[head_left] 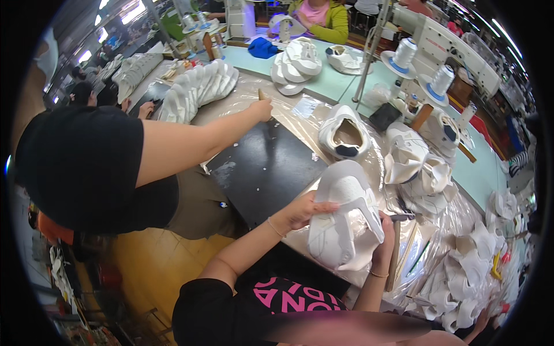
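A white shoe upper is held up in front of me between both hands, its opening edge turned toward me. My left hand grips its left side, the thumb lying across the upper. On the opposite edge, my right hand is closed around the rim, its fingers partly hidden. A hammer with a wooden handle lies close beside my right hand. Just beyond the held piece sits another white shoe upper with a dark patch at its heel. Black board covers the table to the left of my hands.
At left a co-worker's hand holds a wooden-handled tool over the board. Stacked white uppers stand at the far left, more uppers and flat white pieces at right. Thread cones and a sewing machine are behind.
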### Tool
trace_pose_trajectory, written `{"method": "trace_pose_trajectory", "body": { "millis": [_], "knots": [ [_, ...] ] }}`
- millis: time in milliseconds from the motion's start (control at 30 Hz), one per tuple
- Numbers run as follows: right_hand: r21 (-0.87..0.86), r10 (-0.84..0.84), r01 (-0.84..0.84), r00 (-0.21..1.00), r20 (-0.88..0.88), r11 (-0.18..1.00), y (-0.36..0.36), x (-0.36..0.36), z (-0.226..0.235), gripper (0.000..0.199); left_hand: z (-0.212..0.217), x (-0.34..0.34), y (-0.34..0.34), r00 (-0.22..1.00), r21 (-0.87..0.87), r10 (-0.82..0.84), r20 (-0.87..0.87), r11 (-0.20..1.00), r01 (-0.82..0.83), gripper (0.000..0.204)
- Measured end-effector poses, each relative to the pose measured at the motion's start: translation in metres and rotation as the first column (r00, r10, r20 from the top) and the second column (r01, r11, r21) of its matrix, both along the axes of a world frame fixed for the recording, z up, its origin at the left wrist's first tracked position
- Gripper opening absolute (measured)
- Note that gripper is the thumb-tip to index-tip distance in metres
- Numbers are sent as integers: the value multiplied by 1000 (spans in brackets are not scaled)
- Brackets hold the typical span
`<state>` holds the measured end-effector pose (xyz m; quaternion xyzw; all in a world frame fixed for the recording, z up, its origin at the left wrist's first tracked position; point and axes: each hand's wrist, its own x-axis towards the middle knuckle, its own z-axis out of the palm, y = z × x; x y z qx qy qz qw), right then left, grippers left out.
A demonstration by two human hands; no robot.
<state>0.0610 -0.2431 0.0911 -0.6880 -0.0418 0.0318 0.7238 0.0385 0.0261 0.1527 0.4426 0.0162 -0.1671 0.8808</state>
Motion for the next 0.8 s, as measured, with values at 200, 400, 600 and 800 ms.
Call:
{"method": "trace_pose_trajectory", "body": {
  "millis": [200, 400, 600, 800],
  "knots": [
    [-851, -177, 334, 942, 286, 406, -48, -17, -20, 44, -4, 16, -28, 969, 548, -73, 237, 834, -71, 40],
    [-879, -235, 300, 946, 224, 371, -67, -19, -43, 48, -15, 23, -41, 993, 598, -38, 113, 801, -37, 42],
    [-889, -269, 221, 956, 116, 402, -78, -15, -44, 36, -23, -17, -47, 994, 468, -1, 105, 882, -48, 45],
    [-647, -334, 125, 919, -211, 753, -75, -46, -30, 31, 0, 6, -41, 991, 708, -11, 132, 701, -87, 52]
  ]
}}
